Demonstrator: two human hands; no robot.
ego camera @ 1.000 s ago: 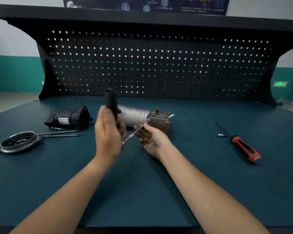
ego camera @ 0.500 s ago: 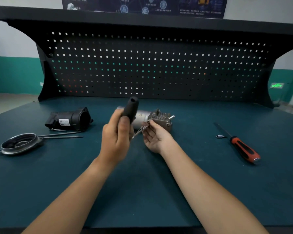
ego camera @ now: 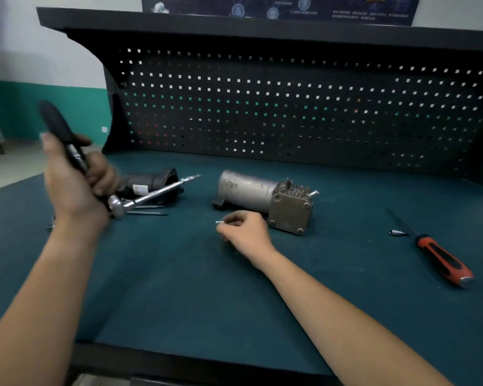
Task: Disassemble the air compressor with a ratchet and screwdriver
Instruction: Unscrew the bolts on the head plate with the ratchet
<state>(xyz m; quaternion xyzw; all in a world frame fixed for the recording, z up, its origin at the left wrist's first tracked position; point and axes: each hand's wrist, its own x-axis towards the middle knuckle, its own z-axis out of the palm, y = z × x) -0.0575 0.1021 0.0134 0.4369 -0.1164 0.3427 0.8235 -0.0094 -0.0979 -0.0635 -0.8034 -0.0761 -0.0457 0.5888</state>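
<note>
The grey metal air compressor (ego camera: 251,190) lies on its side on the green bench mat (ego camera: 179,288), its square head facing me. My left hand (ego camera: 73,179) grips the ratchet (ego camera: 117,201) by its black handle, lifted at the left, with the long extension bar pointing right toward the compressor and clear of it. My right hand (ego camera: 243,229) sits low on the mat just in front of the compressor and pinches a small silver bolt (ego camera: 219,222) between fingertips.
A black plastic housing (ego camera: 154,183) lies behind the ratchet with two long thin rods (ego camera: 148,211) beside it. An orange-and-black screwdriver (ego camera: 435,254) and a small silver bit (ego camera: 396,232) lie at the right. A black pegboard (ego camera: 290,107) closes the back.
My left hand has swung the ratchet away from the compressor head to the left. My right hand has come down from the head to the mat with a small bolt. The view shifted left.
</note>
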